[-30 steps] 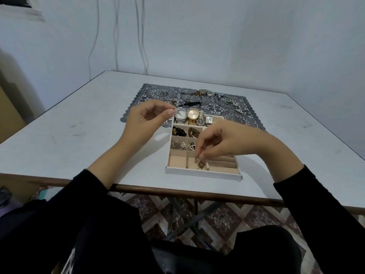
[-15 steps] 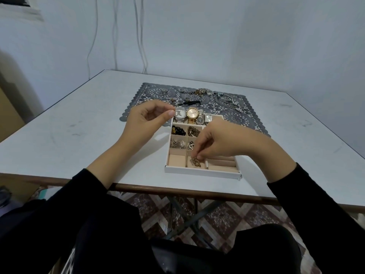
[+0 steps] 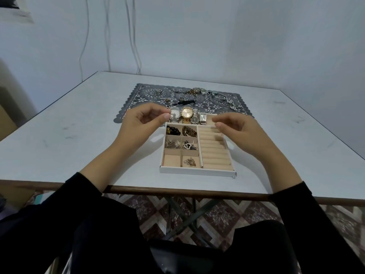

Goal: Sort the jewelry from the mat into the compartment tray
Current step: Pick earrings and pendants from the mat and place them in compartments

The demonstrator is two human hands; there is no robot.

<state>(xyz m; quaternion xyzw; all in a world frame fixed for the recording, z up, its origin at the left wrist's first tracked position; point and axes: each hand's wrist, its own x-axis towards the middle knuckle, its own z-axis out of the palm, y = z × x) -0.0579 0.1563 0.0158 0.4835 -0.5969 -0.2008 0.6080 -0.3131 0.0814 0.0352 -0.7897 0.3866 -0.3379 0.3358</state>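
My left hand (image 3: 144, 123) is raised over the far-left corner of the compartment tray (image 3: 197, 171), thumb and forefinger clamped on a small silvery piece (image 3: 173, 115) too small to identify. My right hand (image 3: 237, 131) hovers above the ring rolls (image 3: 215, 155) on the tray's right side, its fingers (image 3: 217, 120) loosely curled and slightly apart, with nothing visible between them. The tray sits on the counter (image 3: 79, 135), just in front of the grey mat (image 3: 136, 95). Its far row holds 4 watches (image 3: 187, 113). The small cells hold dark beads (image 3: 173, 131), a brown bracelet (image 3: 189, 131), a silver cluster (image 3: 172, 144), a heart pendant (image 3: 188, 146) and, in the near row, a small gold tangle (image 3: 190, 162). Loose rings (image 3: 156, 93), chains (image 3: 195, 90) and bracelets (image 3: 223, 97) lie on the mat.
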